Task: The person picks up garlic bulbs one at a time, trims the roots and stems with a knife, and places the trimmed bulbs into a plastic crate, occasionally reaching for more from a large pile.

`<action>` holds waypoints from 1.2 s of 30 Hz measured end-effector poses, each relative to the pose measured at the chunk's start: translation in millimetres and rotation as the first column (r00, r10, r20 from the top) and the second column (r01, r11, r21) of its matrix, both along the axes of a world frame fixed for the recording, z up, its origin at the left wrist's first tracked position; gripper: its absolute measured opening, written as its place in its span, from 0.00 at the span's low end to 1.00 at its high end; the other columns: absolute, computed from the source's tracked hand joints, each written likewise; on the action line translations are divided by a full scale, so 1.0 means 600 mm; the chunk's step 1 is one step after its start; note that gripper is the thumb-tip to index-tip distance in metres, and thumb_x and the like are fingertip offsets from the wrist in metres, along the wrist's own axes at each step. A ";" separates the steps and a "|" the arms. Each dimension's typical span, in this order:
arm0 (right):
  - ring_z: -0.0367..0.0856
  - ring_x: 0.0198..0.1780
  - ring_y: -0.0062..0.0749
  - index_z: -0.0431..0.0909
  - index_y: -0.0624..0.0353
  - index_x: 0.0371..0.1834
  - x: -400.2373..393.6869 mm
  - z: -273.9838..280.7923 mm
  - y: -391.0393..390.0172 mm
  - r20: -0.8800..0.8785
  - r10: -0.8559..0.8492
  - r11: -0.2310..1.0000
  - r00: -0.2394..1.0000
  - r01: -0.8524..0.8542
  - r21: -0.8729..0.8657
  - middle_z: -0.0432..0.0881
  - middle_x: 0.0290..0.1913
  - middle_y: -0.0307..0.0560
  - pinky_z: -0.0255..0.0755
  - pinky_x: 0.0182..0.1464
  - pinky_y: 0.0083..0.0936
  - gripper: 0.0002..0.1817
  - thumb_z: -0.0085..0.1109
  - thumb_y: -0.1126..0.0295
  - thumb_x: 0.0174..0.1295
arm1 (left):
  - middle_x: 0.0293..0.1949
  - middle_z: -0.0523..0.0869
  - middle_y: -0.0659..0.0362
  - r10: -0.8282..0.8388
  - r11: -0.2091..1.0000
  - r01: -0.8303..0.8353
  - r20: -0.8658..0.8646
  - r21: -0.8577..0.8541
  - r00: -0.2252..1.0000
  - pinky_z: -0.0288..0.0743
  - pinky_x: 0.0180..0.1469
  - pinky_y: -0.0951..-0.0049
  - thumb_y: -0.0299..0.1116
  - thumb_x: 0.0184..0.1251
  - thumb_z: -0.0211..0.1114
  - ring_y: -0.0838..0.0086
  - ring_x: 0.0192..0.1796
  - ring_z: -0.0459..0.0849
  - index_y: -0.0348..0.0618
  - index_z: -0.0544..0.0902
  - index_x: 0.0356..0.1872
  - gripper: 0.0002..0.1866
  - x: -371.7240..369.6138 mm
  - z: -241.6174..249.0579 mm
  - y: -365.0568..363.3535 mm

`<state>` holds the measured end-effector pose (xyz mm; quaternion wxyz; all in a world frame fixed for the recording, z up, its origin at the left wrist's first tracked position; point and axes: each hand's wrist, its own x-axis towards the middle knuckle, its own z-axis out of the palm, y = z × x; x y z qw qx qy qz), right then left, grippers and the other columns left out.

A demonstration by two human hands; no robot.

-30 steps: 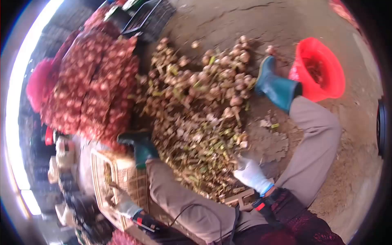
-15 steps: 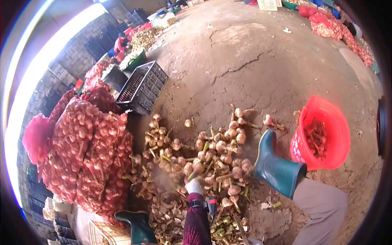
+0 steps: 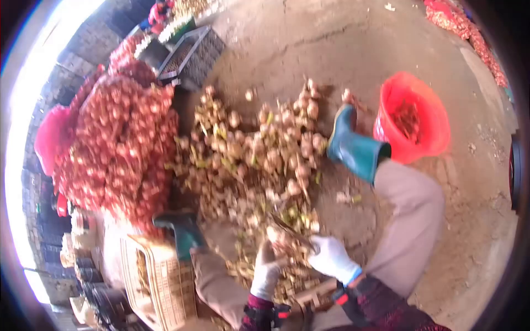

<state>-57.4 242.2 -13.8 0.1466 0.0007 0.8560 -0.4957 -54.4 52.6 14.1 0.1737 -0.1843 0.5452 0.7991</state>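
My left hand [image 3: 266, 271], in a whitish glove, is closed around a garlic bulb [image 3: 280, 243] at the lower middle. To its right my right hand [image 3: 331, 258], also gloved, grips a long thin tool [image 3: 290, 230] that slants up and left across the bulb. The tool's exact shape is blurred. Beyond both hands a pile of garlic bulbs with stalks [image 3: 270, 146] covers the floor between my green boots [image 3: 353, 144]. Loose peelings and cut stalks lie just under and around the hands.
Full red mesh sacks [image 3: 118, 143] stand at the left. Behind them is a black crate [image 3: 193, 55]. A red bucket [image 3: 414, 118] with brown scraps stands beyond my right boot. A tan basket [image 3: 160, 276] sits lower left. A person [image 3: 158, 15] is far back left.
The view has tilted down. My left hand has come back from the pile towards me with a bulb. My right hand, barely visible before, now shows fully with the tool beside the left.
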 end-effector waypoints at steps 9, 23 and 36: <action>0.83 0.31 0.45 0.76 0.53 0.31 0.047 0.064 -0.037 -0.270 0.342 0.937 0.900 -0.306 0.166 0.80 0.26 0.46 0.76 0.32 0.40 0.08 0.62 0.67 0.47 | 0.51 0.79 0.58 0.047 0.976 -0.060 -0.064 -0.208 0.997 0.82 0.48 0.72 0.34 0.44 0.82 0.72 0.49 0.82 0.42 0.61 0.69 0.49 0.111 -0.011 -0.117; 0.84 0.30 0.45 0.82 0.50 0.32 0.049 -0.015 -0.050 -0.217 0.358 0.931 0.908 -0.330 0.156 0.83 0.26 0.46 0.76 0.30 0.41 0.10 0.63 0.62 0.47 | 0.47 0.81 0.51 0.282 0.951 -0.283 -0.025 -0.125 0.959 0.81 0.34 0.70 0.37 0.60 0.65 0.66 0.37 0.84 0.43 0.62 0.64 0.32 0.092 -0.119 -0.120; 0.85 0.35 0.49 0.86 0.51 0.37 0.011 -0.145 -0.008 0.480 0.378 0.764 0.791 -0.560 0.320 0.86 0.32 0.53 0.78 0.38 0.47 0.17 0.53 0.55 0.54 | 0.47 0.81 0.54 -0.335 0.596 -0.179 -0.445 -0.783 0.831 0.80 0.45 0.67 0.27 0.47 0.73 0.69 0.44 0.83 0.39 0.63 0.66 0.41 0.061 0.038 -0.046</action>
